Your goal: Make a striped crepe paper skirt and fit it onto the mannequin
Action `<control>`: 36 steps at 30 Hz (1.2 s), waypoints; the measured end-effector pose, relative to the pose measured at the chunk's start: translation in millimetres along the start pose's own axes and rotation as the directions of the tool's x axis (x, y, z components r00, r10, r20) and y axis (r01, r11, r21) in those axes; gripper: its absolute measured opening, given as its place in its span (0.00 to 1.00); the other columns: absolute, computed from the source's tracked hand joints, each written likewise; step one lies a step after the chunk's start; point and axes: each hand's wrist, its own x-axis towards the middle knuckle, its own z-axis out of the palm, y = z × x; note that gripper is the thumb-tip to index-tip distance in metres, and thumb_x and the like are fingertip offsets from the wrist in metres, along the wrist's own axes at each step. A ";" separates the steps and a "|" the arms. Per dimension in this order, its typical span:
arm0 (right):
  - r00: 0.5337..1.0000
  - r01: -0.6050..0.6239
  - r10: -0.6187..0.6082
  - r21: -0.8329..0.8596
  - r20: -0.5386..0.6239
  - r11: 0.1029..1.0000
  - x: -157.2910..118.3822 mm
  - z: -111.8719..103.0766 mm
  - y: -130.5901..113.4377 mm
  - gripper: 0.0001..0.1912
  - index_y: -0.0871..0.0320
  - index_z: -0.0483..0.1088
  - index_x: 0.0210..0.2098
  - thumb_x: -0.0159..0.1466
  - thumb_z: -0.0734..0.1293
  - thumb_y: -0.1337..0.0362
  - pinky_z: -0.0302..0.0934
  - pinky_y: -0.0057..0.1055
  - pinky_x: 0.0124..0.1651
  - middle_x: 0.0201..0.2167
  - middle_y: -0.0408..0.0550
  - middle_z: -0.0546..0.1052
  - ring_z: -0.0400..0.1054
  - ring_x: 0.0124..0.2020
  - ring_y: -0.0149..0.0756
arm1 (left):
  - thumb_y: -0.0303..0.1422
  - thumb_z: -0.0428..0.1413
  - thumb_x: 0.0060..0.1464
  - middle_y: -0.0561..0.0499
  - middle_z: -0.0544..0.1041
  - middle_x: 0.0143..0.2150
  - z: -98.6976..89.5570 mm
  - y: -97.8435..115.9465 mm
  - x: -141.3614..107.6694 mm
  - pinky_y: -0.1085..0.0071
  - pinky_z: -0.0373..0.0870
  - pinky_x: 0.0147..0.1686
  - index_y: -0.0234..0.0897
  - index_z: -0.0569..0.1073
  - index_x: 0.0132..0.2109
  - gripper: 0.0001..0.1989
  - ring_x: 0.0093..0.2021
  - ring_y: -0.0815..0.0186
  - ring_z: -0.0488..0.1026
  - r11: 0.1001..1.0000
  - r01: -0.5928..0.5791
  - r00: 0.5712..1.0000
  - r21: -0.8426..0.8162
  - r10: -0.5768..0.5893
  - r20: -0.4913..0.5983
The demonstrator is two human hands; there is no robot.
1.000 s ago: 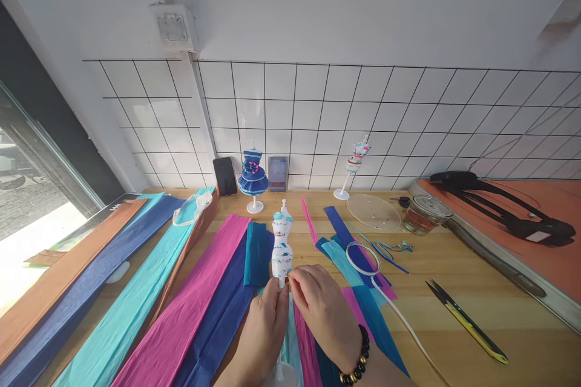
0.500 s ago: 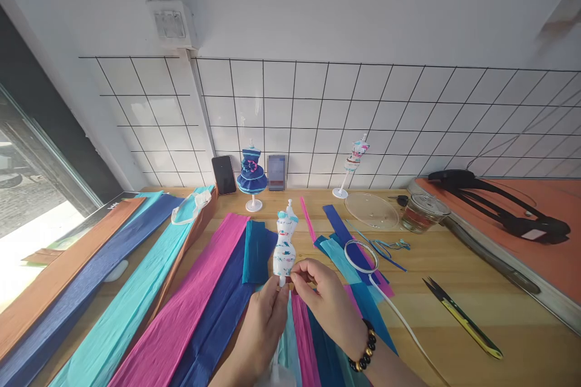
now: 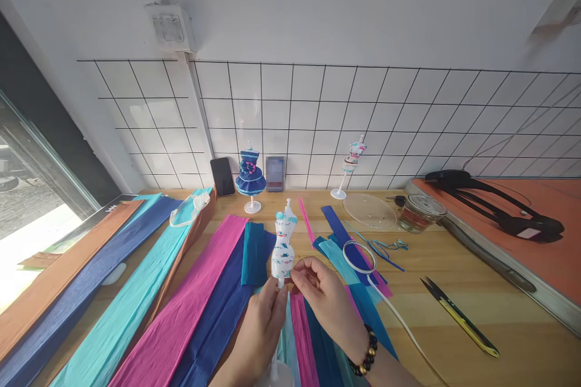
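My left hand [image 3: 261, 326] is closed around the stem of a miniature dress-form mannequin [image 3: 283, 248], just under its torso. The form is white, wrapped with patches of turquoise, blue and red, and stands upright in front of me. At the torso's lower right edge, the thumb and forefinger of my right hand [image 3: 320, 293] are pinched together. A small brownish bit shows by those fingertips, too small to name. Beneath both hands lie strips of crepe paper, a magenta strip [image 3: 300, 338] among them. The white base [image 3: 279, 375] shows at the bottom edge.
Long crepe strips, including a turquoise one [image 3: 136, 284], cover the left side. Yellow-and-black thread snips [image 3: 459, 316], a white ring with a cable [image 3: 360, 256] and a glass jar [image 3: 422, 213] lie right. A blue-dressed mannequin [image 3: 250, 178], another mannequin [image 3: 354, 157] and a phone [image 3: 223, 177] stand behind.
The view has shifted very slightly. My hands keep nearly the same hold on the mannequin, and nothing on the table has visibly moved.
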 end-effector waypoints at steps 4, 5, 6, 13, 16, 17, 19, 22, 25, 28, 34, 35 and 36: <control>0.960 -0.276 0.273 0.366 0.061 0.889 0.1 3.9 -1.9 0.15 0.59 0.66 0.30 0.55 0.69 0.53 0.58 0.25 0.30 0.25 0.40 0.68 0.62 0.25 0.26 | 0.39 0.40 0.61 0.61 0.56 0.21 -3.5 8.1 -1.6 0.75 0.49 0.21 0.40 0.56 0.30 0.13 0.21 0.72 0.50 0.995 -0.035 0.999 0.091 0.034 0.011; 0.950 -0.306 0.299 0.418 0.084 0.855 -0.1 4.6 -1.5 0.16 0.59 0.67 0.32 0.54 0.70 0.53 0.56 0.24 0.29 0.24 0.39 0.67 0.60 0.24 0.25 | 0.39 0.40 0.61 0.61 0.58 0.21 -3.8 9.3 -2.1 0.75 0.49 0.21 0.40 0.57 0.30 0.13 0.21 0.72 0.51 0.994 -0.044 0.999 0.104 0.044 0.003; 0.945 -0.325 0.307 0.463 0.118 0.824 -0.3 4.9 -0.8 0.17 0.59 0.68 0.33 0.53 0.71 0.54 0.55 0.24 0.28 0.23 0.38 0.66 0.59 0.22 0.24 | 0.39 0.41 0.61 0.60 0.59 0.21 -3.8 9.6 -2.5 0.75 0.50 0.21 0.40 0.58 0.30 0.12 0.20 0.73 0.52 0.992 -0.055 0.998 0.113 0.057 -0.012; 0.931 -0.363 0.260 0.565 0.256 0.741 0.0 0.1 -2.8 0.13 0.62 0.70 0.25 0.53 0.71 0.58 0.50 0.23 0.25 0.20 0.39 0.65 0.55 0.19 0.22 | 0.36 0.44 0.59 0.58 0.64 0.18 -0.6 -4.8 -1.8 0.75 0.52 0.19 0.39 0.64 0.30 0.11 0.17 0.73 0.56 0.966 -0.158 0.981 0.206 0.178 -0.081; 0.931 -0.364 0.271 0.558 0.245 0.746 0.6 -0.1 -5.5 0.10 0.61 0.70 0.25 0.52 0.71 0.60 0.50 0.24 0.25 0.19 0.39 0.65 0.56 0.18 0.23 | 0.36 0.44 0.60 0.56 0.66 0.19 -0.4 -7.3 -1.4 0.75 0.53 0.19 0.39 0.65 0.31 0.11 0.17 0.72 0.59 0.951 -0.168 0.977 0.259 0.195 -0.083; 0.933 -0.359 0.269 0.559 0.239 0.748 0.7 0.5 -5.7 0.09 0.61 0.70 0.23 0.52 0.70 0.61 0.50 0.24 0.25 0.18 0.38 0.64 0.55 0.18 0.23 | 0.35 0.44 0.60 0.56 0.66 0.19 -0.3 -7.0 -1.3 0.75 0.53 0.19 0.39 0.65 0.31 0.11 0.18 0.71 0.60 0.946 -0.165 0.978 0.280 0.193 -0.076; 0.935 -0.353 0.271 0.562 0.227 0.748 0.9 2.1 -5.3 0.08 0.60 0.68 0.21 0.52 0.69 0.63 0.50 0.25 0.25 0.16 0.37 0.63 0.54 0.17 0.23 | 0.35 0.43 0.60 0.55 0.67 0.19 0.1 -5.6 -1.1 0.75 0.54 0.20 0.39 0.65 0.31 0.12 0.18 0.70 0.61 0.935 -0.158 0.980 0.318 0.187 -0.061; 0.934 -0.358 0.280 0.561 0.222 0.747 0.8 4.4 -4.5 0.08 0.59 0.66 0.19 0.52 0.67 0.64 0.49 0.25 0.24 0.13 0.36 0.61 0.51 0.17 0.23 | 0.35 0.41 0.61 0.55 0.67 0.19 0.9 -3.9 -0.6 0.74 0.53 0.19 0.39 0.65 0.31 0.13 0.17 0.70 0.61 0.924 -0.166 0.980 0.345 0.192 -0.044; 0.935 -0.354 0.277 0.563 0.221 0.747 0.4 4.9 -5.4 0.07 0.59 0.65 0.19 0.51 0.66 0.65 0.49 0.25 0.24 0.13 0.36 0.60 0.50 0.17 0.24 | 0.35 0.40 0.61 0.55 0.67 0.18 1.2 -4.4 -0.3 0.74 0.53 0.19 0.40 0.64 0.31 0.13 0.17 0.70 0.62 0.914 -0.171 0.979 0.368 0.199 -0.040; 0.936 -0.351 0.269 0.564 0.227 0.748 0.2 4.3 -6.7 0.07 0.58 0.64 0.18 0.50 0.66 0.66 0.50 0.25 0.25 0.14 0.36 0.59 0.49 0.17 0.23 | 0.34 0.40 0.61 0.54 0.67 0.19 1.0 -6.3 -0.4 0.74 0.54 0.19 0.39 0.64 0.31 0.13 0.18 0.70 0.63 0.903 -0.171 0.978 0.394 0.204 -0.042; 0.941 -0.337 0.259 0.514 0.219 0.788 1.4 4.2 -7.3 0.10 0.59 0.63 0.19 0.52 0.65 0.62 0.51 0.26 0.26 0.17 0.38 0.62 0.53 0.18 0.24 | 0.33 0.41 0.61 0.54 0.68 0.19 0.1 -10.0 0.2 0.74 0.54 0.19 0.39 0.64 0.32 0.12 0.18 0.69 0.64 0.885 -0.181 0.975 0.429 0.220 -0.044; 0.944 -0.328 0.257 0.496 0.209 0.804 1.6 4.4 -7.5 0.10 0.59 0.64 0.19 0.52 0.65 0.62 0.51 0.26 0.25 0.16 0.38 0.62 0.52 0.18 0.24 | 0.33 0.41 0.61 0.54 0.68 0.19 -0.1 -10.2 0.5 0.74 0.54 0.19 0.39 0.65 0.31 0.12 0.18 0.69 0.64 0.883 -0.186 0.973 0.431 0.227 -0.045; 0.947 -0.318 0.253 0.475 0.196 0.821 1.8 4.4 -7.8 0.09 0.59 0.64 0.19 0.52 0.65 0.62 0.50 0.26 0.25 0.16 0.38 0.62 0.52 0.17 0.24 | 0.33 0.41 0.61 0.54 0.69 0.19 -0.3 -10.2 0.7 0.74 0.54 0.19 0.39 0.65 0.31 0.12 0.18 0.69 0.64 0.882 -0.192 0.971 0.431 0.233 -0.046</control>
